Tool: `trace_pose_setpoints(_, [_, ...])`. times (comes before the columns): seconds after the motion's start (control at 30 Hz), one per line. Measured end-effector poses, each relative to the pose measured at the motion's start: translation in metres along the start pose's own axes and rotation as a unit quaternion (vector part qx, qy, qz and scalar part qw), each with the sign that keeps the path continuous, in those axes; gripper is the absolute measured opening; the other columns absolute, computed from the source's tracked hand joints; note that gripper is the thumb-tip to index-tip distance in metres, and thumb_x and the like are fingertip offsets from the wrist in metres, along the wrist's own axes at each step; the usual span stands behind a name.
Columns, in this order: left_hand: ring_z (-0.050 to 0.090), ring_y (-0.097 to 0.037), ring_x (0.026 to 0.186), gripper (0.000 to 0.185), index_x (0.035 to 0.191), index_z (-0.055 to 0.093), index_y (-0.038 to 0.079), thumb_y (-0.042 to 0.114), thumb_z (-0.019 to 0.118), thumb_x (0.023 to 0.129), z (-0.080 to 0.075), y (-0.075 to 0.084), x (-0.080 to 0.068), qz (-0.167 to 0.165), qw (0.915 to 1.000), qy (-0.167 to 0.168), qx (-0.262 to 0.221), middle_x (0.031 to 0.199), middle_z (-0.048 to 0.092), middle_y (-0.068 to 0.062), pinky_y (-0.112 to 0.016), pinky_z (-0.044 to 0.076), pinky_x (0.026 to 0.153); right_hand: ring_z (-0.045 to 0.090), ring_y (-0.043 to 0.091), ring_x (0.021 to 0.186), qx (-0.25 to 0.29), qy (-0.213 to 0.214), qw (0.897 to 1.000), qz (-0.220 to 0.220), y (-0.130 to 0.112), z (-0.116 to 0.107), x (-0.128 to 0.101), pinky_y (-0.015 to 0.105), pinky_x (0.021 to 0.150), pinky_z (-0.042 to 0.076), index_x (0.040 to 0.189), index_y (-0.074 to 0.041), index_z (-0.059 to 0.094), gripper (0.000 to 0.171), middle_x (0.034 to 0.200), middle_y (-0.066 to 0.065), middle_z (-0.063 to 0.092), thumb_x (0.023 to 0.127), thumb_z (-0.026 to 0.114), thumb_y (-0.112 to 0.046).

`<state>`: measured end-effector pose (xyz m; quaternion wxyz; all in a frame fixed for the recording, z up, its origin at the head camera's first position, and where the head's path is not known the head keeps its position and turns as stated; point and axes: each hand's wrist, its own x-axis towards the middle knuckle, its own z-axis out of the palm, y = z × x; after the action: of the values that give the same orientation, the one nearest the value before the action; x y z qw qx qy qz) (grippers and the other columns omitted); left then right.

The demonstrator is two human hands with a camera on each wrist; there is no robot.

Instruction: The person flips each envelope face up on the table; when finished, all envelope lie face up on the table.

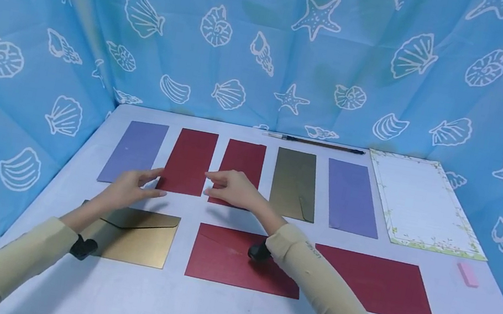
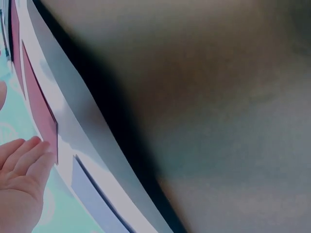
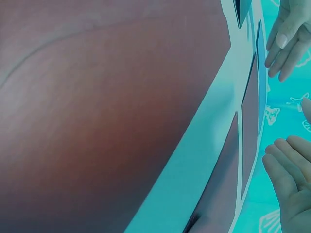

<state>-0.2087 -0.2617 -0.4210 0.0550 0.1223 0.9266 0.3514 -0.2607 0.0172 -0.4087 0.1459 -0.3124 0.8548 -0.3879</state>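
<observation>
My left hand [image 1: 127, 188] is at the lower left corner of a dark red envelope [image 1: 188, 160] in the back row, fingers extended. Across from it, my right hand [image 1: 237, 191] has its fingers near that envelope's right edge, over a second red envelope [image 1: 244, 155]. Nothing is held in either hand; whether the fingertips touch paper I cannot tell. In the left wrist view the left hand [image 2: 22, 189] shows straight fingers beside a red envelope [image 2: 39, 99]. The right wrist view has the right hand [image 3: 294, 189] with loose fingers and the left hand [image 3: 291, 39] opposite.
Purple envelopes [image 1: 136, 151] [image 1: 352, 197] and an olive-gold one [image 1: 295, 181] share the back row. In front lie a gold envelope [image 1: 145, 242] and two red ones [image 1: 222, 264] [image 1: 385, 287]. A brush [image 1: 319, 144], bordered paper [image 1: 425, 204] and pink eraser [image 1: 468, 275] lie beyond.
</observation>
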Motion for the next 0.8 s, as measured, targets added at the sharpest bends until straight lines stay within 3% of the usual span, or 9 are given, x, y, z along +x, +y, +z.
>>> trace_pose_setpoints(0.23, [0.042, -0.044, 0.128, 0.071, 0.142, 0.038, -0.009, 0.019, 0.073, 0.088, 0.000, -0.003, 0.005, -0.020, 0.9998, 0.006, 0.002, 0.143, 0.041, -0.027, -0.049, 0.049, 0.091, 0.060, 0.023, 0.116, -0.004, -0.027, 1.000, 0.012, -0.003, 0.013, 0.016, 0.029, 0.089, 0.050, 0.137, -0.004, 0.054, 0.051, 0.132, 0.009, 0.060, 0.092, 0.067, -0.023])
trace_pose_setpoints(0.33, [0.043, -0.045, 0.127, 0.072, 0.142, 0.038, -0.009, 0.020, 0.074, 0.086, 0.003, -0.005, 0.008, -0.031, 0.9994, 0.009, 0.015, 0.141, 0.041, -0.028, -0.044, 0.052, 0.087, 0.058, 0.021, 0.118, -0.009, -0.041, 0.999, 0.018, -0.006, 0.019, 0.021, 0.025, 0.084, 0.050, 0.138, -0.004, 0.053, 0.051, 0.133, 0.009, 0.058, 0.092, 0.067, -0.024])
trace_pose_setpoints(0.67, [0.039, -0.044, 0.131, 0.075, 0.145, 0.037, -0.004, 0.024, 0.074, 0.087, 0.011, -0.003, 0.012, -0.061, 0.9978, 0.002, 0.025, 0.143, 0.040, -0.026, -0.037, 0.047, 0.077, 0.051, 0.019, 0.126, -0.020, -0.055, 0.998, 0.039, -0.008, 0.028, 0.025, 0.029, 0.097, 0.045, 0.137, -0.003, 0.053, 0.052, 0.137, 0.007, 0.055, 0.092, 0.068, -0.024])
trace_pose_setpoints(0.8, [0.039, -0.042, 0.132, 0.072, 0.145, 0.037, -0.004, 0.022, 0.073, 0.088, 0.012, -0.003, 0.012, -0.063, 0.9979, 0.004, 0.017, 0.144, 0.039, -0.025, -0.041, 0.049, 0.087, 0.052, 0.019, 0.126, -0.024, -0.055, 0.998, 0.036, -0.008, 0.030, 0.026, 0.028, 0.097, 0.045, 0.137, -0.004, 0.053, 0.052, 0.137, 0.007, 0.055, 0.091, 0.068, -0.024])
